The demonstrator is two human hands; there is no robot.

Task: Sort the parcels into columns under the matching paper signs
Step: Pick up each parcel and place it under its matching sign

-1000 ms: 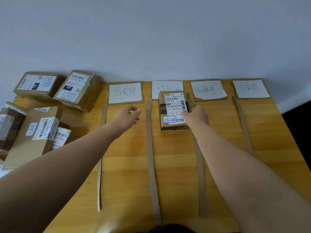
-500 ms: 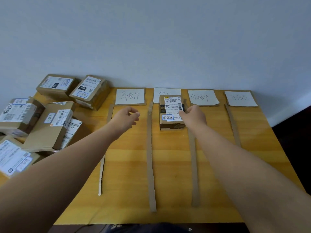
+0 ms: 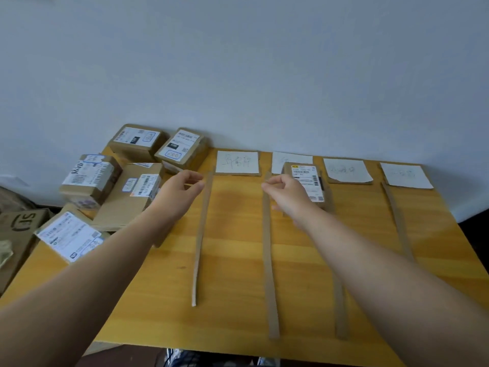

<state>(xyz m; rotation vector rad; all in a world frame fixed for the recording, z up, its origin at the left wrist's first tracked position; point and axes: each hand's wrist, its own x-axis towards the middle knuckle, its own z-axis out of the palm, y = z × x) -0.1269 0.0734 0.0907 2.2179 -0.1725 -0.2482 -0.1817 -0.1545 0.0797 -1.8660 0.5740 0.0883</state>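
Head view. Wooden worktop point(image 3: 238, 260) against a pale wall point(image 3: 264, 62). Four paper signs lie along the far edge: first sign point(image 3: 236, 162), second sign point(image 3: 281, 160), third sign point(image 3: 346, 170), fourth sign point(image 3: 406, 175). Handwriting on all four is too blurred to read. Cardboard strips run toward the viewer and split the worktop into columns: left strip point(image 3: 201, 239), middle strip point(image 3: 268, 260), and two more to the right, partly hidden behind the right forearm.

One parcel point(image 3: 308, 181) lies flat in the second column, overlapping the lower right part of the second sign, white shipping label facing up. Its near left part is hidden by the right hand point(image 3: 287, 193).

Right hand sits in front of the parcel; cannot tell whether it touches the box. Fingers loosely curled, thumb and forefinger close together, holding nothing visible.

Left hand point(image 3: 180, 190) hovers over the left edge of the first column, near the far end of the left strip. Fingers half curled, a little apart, empty.

Unsorted parcels crowd the left end of the worktop: two boxes by the wall point(image 3: 137, 141) point(image 3: 181, 149), a box with a tilted label point(image 3: 90, 178), a flat box point(image 3: 132, 194), and a flat parcel with a large white label point(image 3: 70, 235) at the near left edge. A bigger carton point(image 3: 18, 234) stands off the worktop at far left.
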